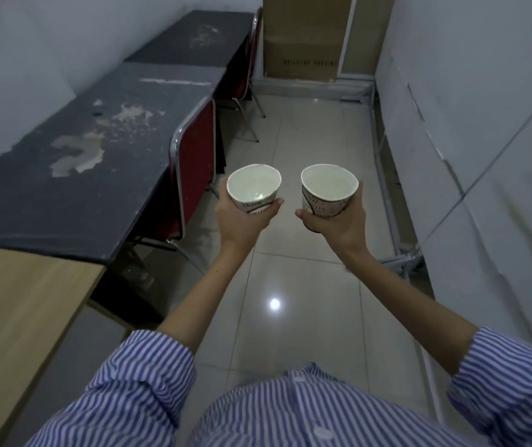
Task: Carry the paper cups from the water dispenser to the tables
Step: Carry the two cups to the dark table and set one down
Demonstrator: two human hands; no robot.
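I hold two white printed paper cups out in front of me over the tiled floor, both upright with liquid inside. My left hand [242,222] grips the left paper cup [254,188] from below. My right hand [338,225] wraps the right paper cup [328,190] the same way. The two cups are apart, side by side. A long dark table [74,175] with a worn, peeling top runs along the left wall, and a second dark table [193,38] stands behind it.
A red chair [193,162] is tucked at the near table, and another red chair [251,59] at the far one. A light wooden desk [10,317] sits at the near left. Cardboard boxes [303,37] stand at the far end. A white partition [483,156] lines the right.
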